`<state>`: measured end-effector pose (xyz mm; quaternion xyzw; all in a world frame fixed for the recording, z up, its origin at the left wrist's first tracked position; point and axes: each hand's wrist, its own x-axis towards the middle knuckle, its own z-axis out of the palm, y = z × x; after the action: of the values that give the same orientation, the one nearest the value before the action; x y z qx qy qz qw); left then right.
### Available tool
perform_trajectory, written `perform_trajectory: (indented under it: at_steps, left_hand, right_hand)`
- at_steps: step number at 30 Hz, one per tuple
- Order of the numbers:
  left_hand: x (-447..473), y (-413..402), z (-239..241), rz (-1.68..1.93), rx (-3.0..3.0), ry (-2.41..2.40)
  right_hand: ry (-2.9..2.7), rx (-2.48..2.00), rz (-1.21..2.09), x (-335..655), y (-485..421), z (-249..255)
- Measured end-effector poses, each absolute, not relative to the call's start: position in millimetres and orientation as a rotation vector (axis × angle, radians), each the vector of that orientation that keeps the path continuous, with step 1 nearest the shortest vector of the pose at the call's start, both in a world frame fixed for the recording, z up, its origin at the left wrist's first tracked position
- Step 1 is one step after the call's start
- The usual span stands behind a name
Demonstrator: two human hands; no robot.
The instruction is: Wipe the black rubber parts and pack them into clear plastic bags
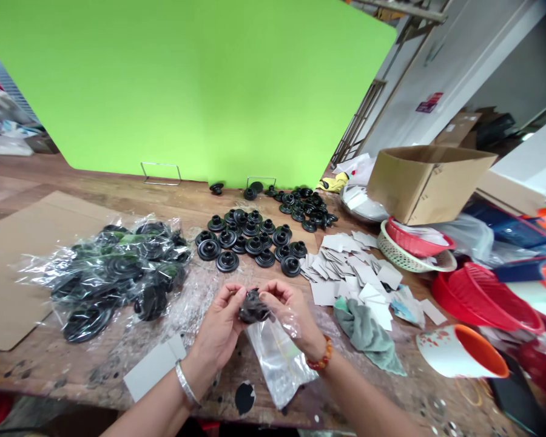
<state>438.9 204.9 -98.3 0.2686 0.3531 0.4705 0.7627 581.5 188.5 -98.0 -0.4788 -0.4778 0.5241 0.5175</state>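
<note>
Hold the black plastic part tight with left hand fingers; keep right hand fingers pinching the clear bag mouth open wide.

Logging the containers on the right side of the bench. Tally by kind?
Cardboard box: 1
Cream lattice basket: 1
Red basket nested in it: 1
Larger red basket: 1
White cup with orange inside, on its side: 1
Total: 5
The blue and orange items further right are too cluttered to count.
</note>
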Motion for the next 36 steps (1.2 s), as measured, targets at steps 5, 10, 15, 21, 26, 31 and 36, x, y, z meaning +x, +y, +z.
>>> perform_trajectory:
  at_steps: [5, 10, 15, 21, 26, 31, 36]
  left_hand:
    - [441, 206, -102, 1.049, 0.52, 0.781]
    - [445, 207, -104, 1.007, 0.451, 0.778]
    - [440, 206, -102, 0.828, 0.408, 0.756]
    - [430, 212, -95, 0.977, 0.562, 0.827]
    - [418, 216, -77, 0.764, 1.132, 0.796]
    - [385, 241, -28, 0.959, 1.571, 1.181]
    - [329, 304, -9, 1.74, 1.241, 1.399]
  right_hand:
    - [-1.194, -1.234, 0.98, 578, 187, -99]
    - [-1.137, -1.223, 1.034, 574, 188, -94]
    - [-1.128, -1.161, 1.061, 575, 187, -94]
    - [-1.28, -1.217, 1.14, 589, 192, -91]
    - [-1.351, -1.23, 1.278, 596, 194, -91]
    - [-1.35, -1.316, 0.807, 605, 192, -95]
    - [-1.258, -1.406, 0.92, 620, 187, -108]
